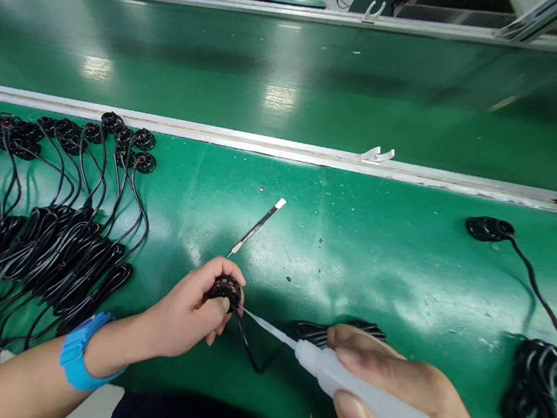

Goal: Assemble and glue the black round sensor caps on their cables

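Note:
My left hand (189, 313) is closed around a small black round coil part (224, 289), held just above the green table. Its black cable (261, 358) trails down to a bundled loop (339, 332) on the table. My right hand (408, 398) grips a white squeeze bottle (377, 405) at the lower right. The bottle's thin nozzle (265, 325) points left, and its tip touches the edge of the coil part. A blue band (81, 351) sits on my left wrist.
Several black coil parts with bundled cables (44, 236) lie in rows at the left. Another coil part with cable (490, 229) lies at the right. A thin metal tool (256, 228) rests just beyond my left hand. A metal rail (285, 148) borders the green conveyor belt (294, 70).

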Available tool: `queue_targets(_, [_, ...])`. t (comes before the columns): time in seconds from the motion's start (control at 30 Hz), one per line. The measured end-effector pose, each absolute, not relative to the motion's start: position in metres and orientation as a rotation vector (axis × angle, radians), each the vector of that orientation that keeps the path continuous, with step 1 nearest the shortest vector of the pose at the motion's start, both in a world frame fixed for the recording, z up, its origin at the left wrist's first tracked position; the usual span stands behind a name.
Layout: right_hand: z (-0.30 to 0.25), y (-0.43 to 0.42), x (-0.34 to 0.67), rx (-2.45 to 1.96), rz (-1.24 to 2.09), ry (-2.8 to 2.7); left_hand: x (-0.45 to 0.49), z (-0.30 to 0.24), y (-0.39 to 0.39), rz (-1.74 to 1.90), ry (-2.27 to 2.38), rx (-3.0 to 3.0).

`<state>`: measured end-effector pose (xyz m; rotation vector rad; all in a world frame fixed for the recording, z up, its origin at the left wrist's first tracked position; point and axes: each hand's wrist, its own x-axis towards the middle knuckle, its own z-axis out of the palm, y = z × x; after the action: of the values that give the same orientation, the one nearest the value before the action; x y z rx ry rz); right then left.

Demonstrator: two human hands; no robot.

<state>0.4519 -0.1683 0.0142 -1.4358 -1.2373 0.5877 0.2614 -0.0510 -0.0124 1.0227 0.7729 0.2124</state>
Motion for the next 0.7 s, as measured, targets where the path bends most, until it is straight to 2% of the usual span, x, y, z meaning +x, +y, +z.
queue_targets(0.7, [0.0125, -0.1648, 0.453, -1.402, 0.596, -1.271, 0.2608, -0.0123, -0.0511, 0.209, 0.772, 1.027])
